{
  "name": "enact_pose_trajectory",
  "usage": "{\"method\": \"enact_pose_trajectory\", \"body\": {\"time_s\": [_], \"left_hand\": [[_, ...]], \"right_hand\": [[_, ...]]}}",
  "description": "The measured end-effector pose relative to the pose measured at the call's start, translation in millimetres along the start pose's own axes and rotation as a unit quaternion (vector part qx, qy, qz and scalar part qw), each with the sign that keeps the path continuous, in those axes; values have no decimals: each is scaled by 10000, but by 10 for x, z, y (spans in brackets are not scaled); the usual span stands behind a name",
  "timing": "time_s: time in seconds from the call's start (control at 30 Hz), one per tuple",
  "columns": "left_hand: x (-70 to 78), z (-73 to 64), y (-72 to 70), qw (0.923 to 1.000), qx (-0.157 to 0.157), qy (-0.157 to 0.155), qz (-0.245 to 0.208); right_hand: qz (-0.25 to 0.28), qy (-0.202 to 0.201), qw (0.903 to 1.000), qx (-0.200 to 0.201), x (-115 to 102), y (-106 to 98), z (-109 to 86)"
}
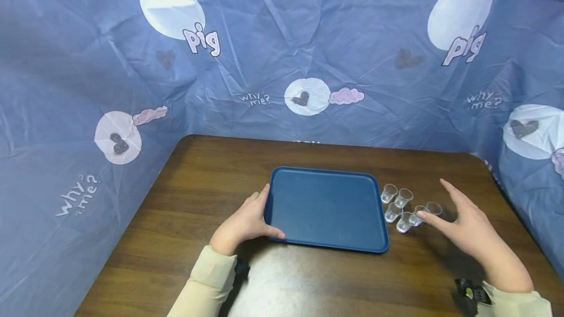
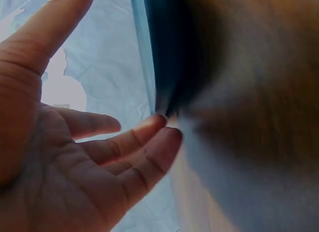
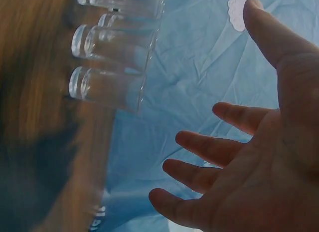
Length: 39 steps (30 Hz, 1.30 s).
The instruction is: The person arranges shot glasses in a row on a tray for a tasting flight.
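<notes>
A blue rectangular tray lies flat on the wooden table. My left hand is at its left edge, thumb by the near corner. In the left wrist view the fingertips come up to the lower part of the tray's side, slightly bent; firm contact is hard to make out. Several small clear shot glasses stand upright in a cluster just right of the tray. Beside them hovers my right hand, thumb and fingers spread, holding nothing. The right wrist view shows the glasses apart from the fingers.
The brown table has a rounded far edge. Blue printed cloth hangs behind it and along both sides. Both wrists wear dark straps, partly visible below the sleeves.
</notes>
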<state>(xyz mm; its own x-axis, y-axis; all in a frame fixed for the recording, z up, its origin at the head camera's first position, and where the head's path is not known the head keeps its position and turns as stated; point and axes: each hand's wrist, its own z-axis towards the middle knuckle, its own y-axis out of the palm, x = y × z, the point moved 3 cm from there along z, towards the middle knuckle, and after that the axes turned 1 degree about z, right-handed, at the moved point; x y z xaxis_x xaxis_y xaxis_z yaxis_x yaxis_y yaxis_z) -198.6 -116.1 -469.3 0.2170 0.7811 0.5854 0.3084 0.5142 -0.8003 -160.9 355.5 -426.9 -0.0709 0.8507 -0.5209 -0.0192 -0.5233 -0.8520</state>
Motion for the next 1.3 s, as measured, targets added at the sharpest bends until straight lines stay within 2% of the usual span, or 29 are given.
{"method": "enact_pose_trajectory", "body": {"time_s": [0.23,0.43,0.57,0.73,0.97,1.3], "left_hand": [[-41,48,34,9996,-220,-112,113],[-56,89,63,9990,-350,-191,181],[-44,108,63,9982,-476,-275,225],[-31,126,71,9971,-605,-359,298],[-45,117,74,9967,-615,-325,408],[-55,92,68,9968,-700,-228,310]], "right_hand": [[-172,70,9998,-82,136,0,5],[-329,-68,9993,-170,268,9,19],[-369,-170,9992,-52,332,25,58],[-169,-158,9997,-2,396,81,108],[103,-122,9997,158,458,169,148],[347,200,9992,28,489,241,165]]}}
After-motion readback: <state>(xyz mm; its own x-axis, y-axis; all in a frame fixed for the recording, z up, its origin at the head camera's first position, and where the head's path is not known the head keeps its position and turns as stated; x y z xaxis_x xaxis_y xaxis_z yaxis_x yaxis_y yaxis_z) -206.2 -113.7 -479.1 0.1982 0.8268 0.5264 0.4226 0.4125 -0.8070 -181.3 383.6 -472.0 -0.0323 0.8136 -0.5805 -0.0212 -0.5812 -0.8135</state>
